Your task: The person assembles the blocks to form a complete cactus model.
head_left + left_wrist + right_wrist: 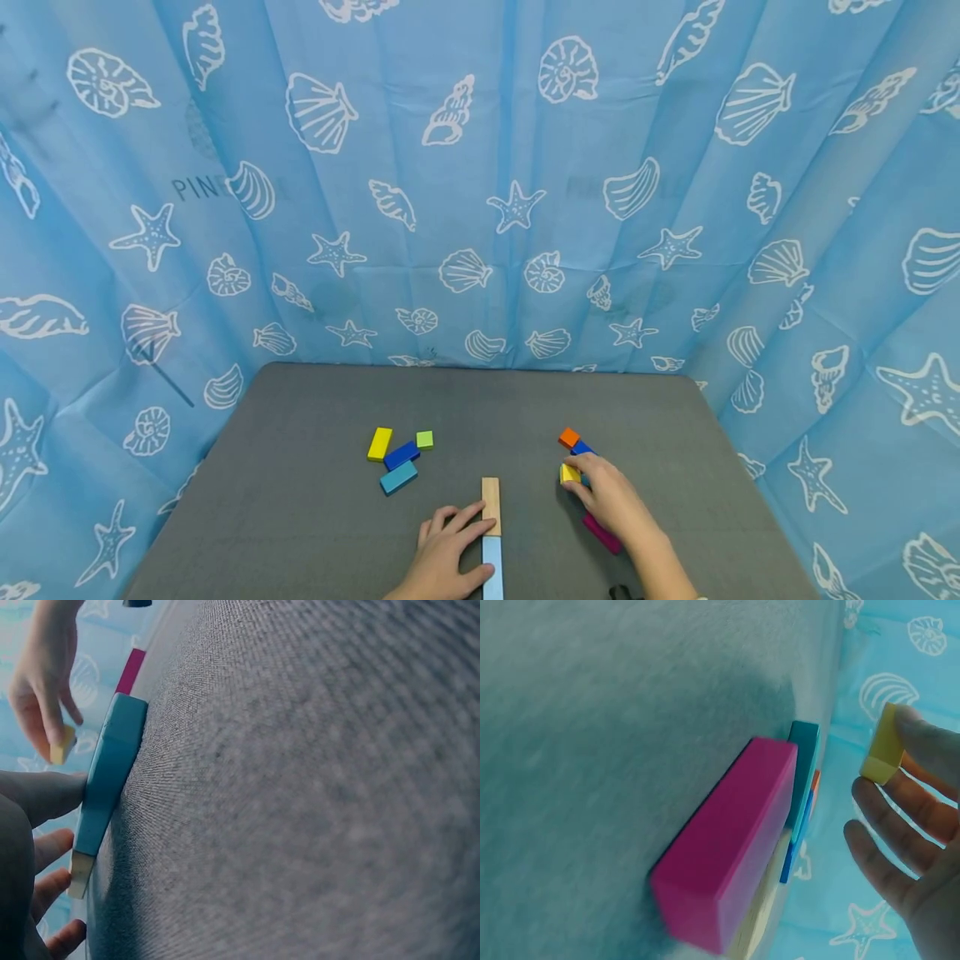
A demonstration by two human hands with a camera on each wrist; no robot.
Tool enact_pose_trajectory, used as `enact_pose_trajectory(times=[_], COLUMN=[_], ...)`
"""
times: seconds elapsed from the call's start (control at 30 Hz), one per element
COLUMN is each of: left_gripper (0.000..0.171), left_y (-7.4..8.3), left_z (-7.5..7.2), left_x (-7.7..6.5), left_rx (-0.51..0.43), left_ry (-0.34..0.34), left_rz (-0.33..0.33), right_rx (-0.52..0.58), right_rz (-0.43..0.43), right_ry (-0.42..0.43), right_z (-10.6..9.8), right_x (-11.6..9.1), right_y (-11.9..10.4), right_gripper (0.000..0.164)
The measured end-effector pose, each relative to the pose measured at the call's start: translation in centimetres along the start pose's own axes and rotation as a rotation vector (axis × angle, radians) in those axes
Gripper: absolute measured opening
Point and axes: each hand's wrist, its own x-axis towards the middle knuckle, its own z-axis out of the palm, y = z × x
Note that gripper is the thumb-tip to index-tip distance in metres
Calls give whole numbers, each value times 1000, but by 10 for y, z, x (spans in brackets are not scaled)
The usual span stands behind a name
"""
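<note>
left hand (pixel 452 557): fingers spread toward 2 o'clock, touching wooden block (pixel 491 490), light-blue block (pixel 492 557) | right hand (pixel 611 498): at left's 2 o'clock, raised, pinching yellow block (pixel 569 475)

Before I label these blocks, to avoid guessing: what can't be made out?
Head: light-blue block, near end cut off by the bottom edge.
Head: black object, cut off there too; identity unclear.
Head: dark-blue block at right, partly hidden by the right hand.
Right wrist: pale block, partly behind the magenta block.
</note>
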Motion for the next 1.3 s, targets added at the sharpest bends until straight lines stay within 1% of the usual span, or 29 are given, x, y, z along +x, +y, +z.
enact_pose_trajectory(times=[0.13, 0.23, 0.37, 0.47, 0.67, 0.9, 1.03, 1.17, 1.3], left_gripper=[52, 52, 51, 52, 53, 54, 54, 54, 53], left_y=[2, 3, 2, 1, -1, -1, -3, -5, -4], left_z=[-2, -4, -3, -1, -1, -1, 1, 3, 0], left_x=[-2, -2, -2, -1, 1, 1, 2, 1, 1], left_rx=[2, 5, 17, 20, 6, -14, -22, -26, -36], left_ry=[5, 2, 6, 8, -21, -32, -27, -17, -22], left_rz=[13, 26, 25, 4, -37, -39, -46, -33, -25], right_rx=[-9, -17, -12, -5, 20, 53, 80, 111, 130], right_rz=[-75, -109, -110, -106, -134, -148, -169, -187, -200], right_ry=[36, 39, 35, 41, 40, 24, 12, -19, -53], right_z=[3, 6, 12, 17, 27, 39, 45, 51, 58], right_x=[6, 10, 17, 23, 34, 44, 49, 54, 59], right_y=[-6, -11, -18, -24, -33, -40, -44, -48, -51], right_gripper=[31, 29, 30, 31, 32, 32, 31, 32, 32])
